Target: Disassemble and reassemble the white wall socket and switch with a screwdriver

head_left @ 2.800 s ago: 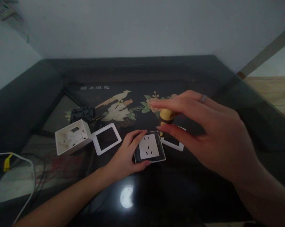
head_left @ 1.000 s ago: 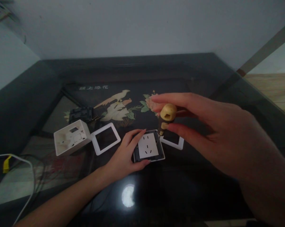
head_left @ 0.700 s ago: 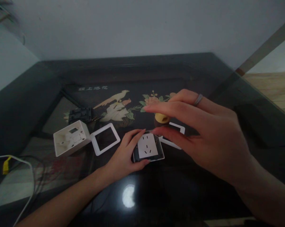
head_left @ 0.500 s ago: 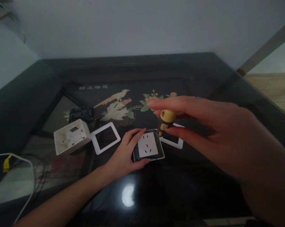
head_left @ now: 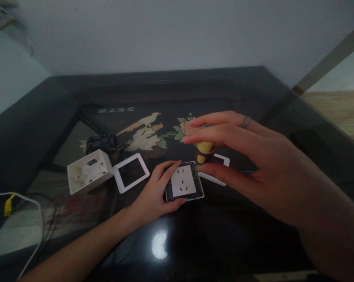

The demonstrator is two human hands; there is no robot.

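Note:
A wall socket [head_left: 183,181] with a white face and dark rim lies on the dark glossy table. My left hand [head_left: 157,188] grips its left side, fingers at the top edge and thumb at the bottom. My right hand [head_left: 238,149] holds a short yellow and black screwdriver [head_left: 205,151] between thumb and fingers, upright over the socket's right edge. The screwdriver's tip is at the dark rim, beside the white face. Partly behind the right hand, a white frame [head_left: 212,178] lies right of the socket.
Left of my left hand lie another white frame [head_left: 131,172], an open white box [head_left: 90,171] and a dark socket part [head_left: 100,142]. A white cable [head_left: 40,219] with a yellow tag [head_left: 8,205] runs along the left. A wall stands behind the table [head_left: 159,78].
The fingers of my right hand have shifted around the screwdriver handle, and a ring on one finger now shows. My left hand and the socket have stayed in place.

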